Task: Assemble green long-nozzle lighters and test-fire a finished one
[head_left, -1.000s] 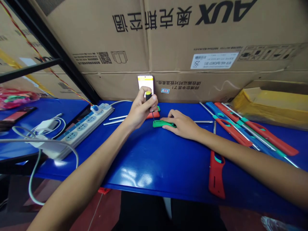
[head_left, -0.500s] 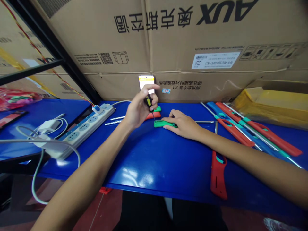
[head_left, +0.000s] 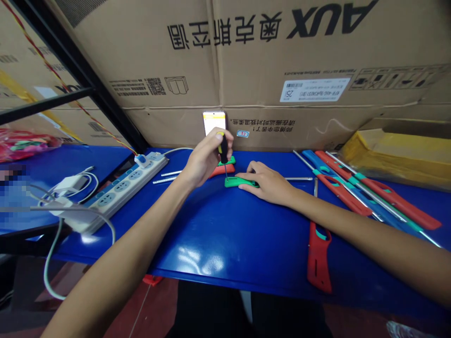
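Observation:
My left hand (head_left: 206,159) is shut around a small screwdriver (head_left: 222,149) with a black and yellow handle. Its thin shaft points down, and the tip meets the green plastic part (head_left: 240,182) lying on the blue table (head_left: 211,234). My right hand (head_left: 268,184) holds that green part from its right end, with the fingers over it. A red plastic part (head_left: 222,171) and a second green piece (head_left: 227,162) lie just behind the tip, partly hidden by my left hand.
Two steel rods (head_left: 169,176) lie left of my hands, and a phone (head_left: 214,123) leans on a large cardboard carton (head_left: 282,61) behind. A power strip (head_left: 123,188) with cables is at left. Long red, blue and teal handled pieces (head_left: 366,192) lie at right.
The screwdriver has turned in my left hand and now stands more upright, with its tip still on the green part. My right hand has barely moved.

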Motion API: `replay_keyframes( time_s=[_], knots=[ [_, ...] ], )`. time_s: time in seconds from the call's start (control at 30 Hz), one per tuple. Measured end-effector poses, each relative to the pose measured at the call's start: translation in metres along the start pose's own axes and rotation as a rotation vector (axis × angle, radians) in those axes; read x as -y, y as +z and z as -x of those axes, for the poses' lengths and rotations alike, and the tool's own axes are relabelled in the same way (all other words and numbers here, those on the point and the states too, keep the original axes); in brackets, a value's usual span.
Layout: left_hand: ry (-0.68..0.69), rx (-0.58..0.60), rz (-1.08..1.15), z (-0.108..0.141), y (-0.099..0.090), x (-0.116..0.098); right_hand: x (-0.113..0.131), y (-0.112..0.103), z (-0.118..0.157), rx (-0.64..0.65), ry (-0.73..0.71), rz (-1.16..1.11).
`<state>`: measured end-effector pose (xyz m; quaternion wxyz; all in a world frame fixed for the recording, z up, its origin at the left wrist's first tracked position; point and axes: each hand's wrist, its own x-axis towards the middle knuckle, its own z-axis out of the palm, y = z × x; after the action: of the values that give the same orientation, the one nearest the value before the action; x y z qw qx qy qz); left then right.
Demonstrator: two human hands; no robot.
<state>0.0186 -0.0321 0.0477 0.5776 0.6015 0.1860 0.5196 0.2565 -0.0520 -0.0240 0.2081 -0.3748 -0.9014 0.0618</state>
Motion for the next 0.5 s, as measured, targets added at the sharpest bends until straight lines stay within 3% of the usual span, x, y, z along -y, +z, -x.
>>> replay_keyframes(
  time_s=[0.1,0.33,0.5],
  knots=[
    [0.059,-0.052,-0.025,0.0007,-0.0012,0.0018,-0.0002,-0.0002,0.0003,0.003,-0.008,0.005],
    [-0.029,0.049,0.049,0.0026,0.0016,-0.001,0.0042,-0.0002,0.001,0.002,-0.012,0.016],
    [0.03,0.009,0.001,0.0021,-0.0025,0.0054,0.0041,0.0,0.0005,0.018,-0.009,0.005]
  ],
)
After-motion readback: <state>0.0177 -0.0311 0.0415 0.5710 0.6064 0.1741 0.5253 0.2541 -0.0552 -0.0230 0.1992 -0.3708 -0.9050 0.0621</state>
